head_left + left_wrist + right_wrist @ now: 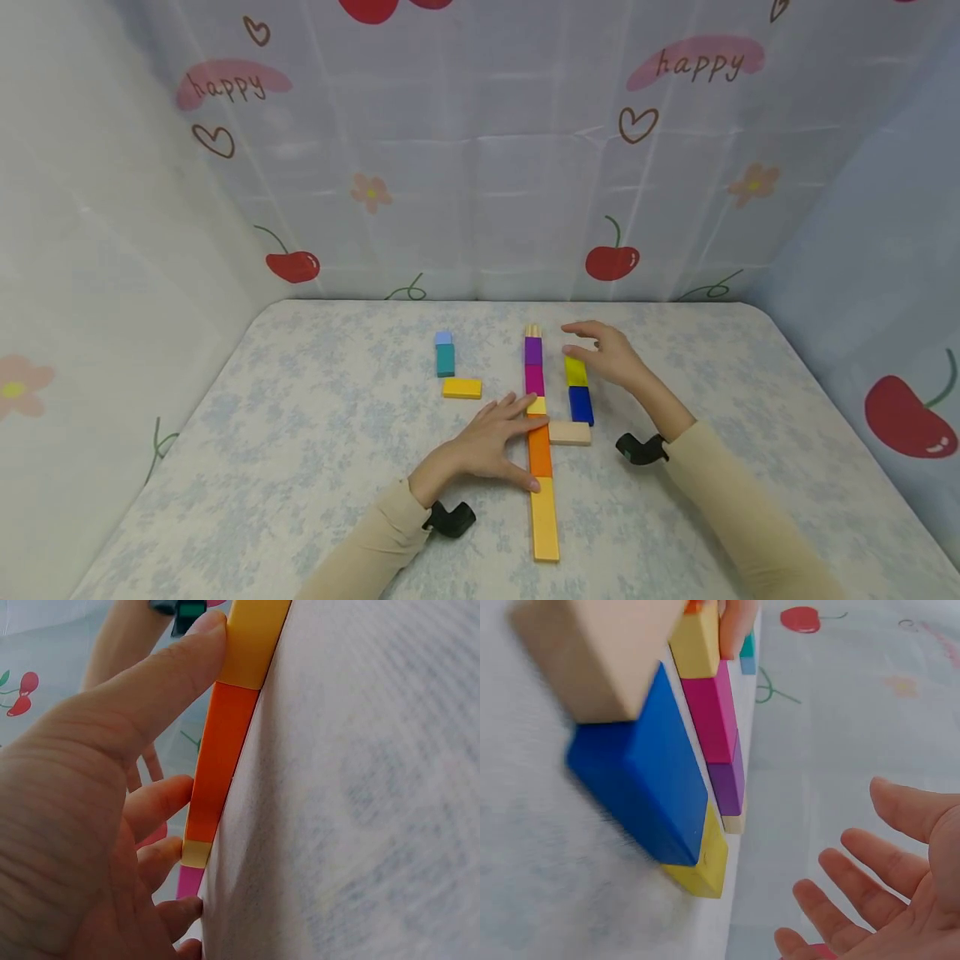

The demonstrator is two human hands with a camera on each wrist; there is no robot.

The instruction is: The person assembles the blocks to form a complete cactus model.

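A straight row of blocks runs away from me: a long yellow-orange block (pixel 545 529), an orange block (pixel 540 458), a small pale yellow block (pixel 696 652), a magenta block (pixel 534 380), a purple block (pixel 533 351) and a ridged beige piece (pixel 532 330). My left hand (pixel 483 442) lies along its left side, fingers spread, thumb at the yellow-orange block and fingertips against the blocks beyond. To the row's right, a beige block (pixel 570 433) branches off, meeting a blue block (pixel 581 406) and then a yellow block (pixel 707 862). Over that yellow block hovers my right hand (pixel 611 354), holding nothing, fingers parted.
Left of the row lie a teal block (pixel 446 361), a light blue block (pixel 443 338) and a separate amber block (pixel 462 388). A patterned cloth covers the table (pixel 300 467). Printed curtains (pixel 480 167) hang behind and at both sides.
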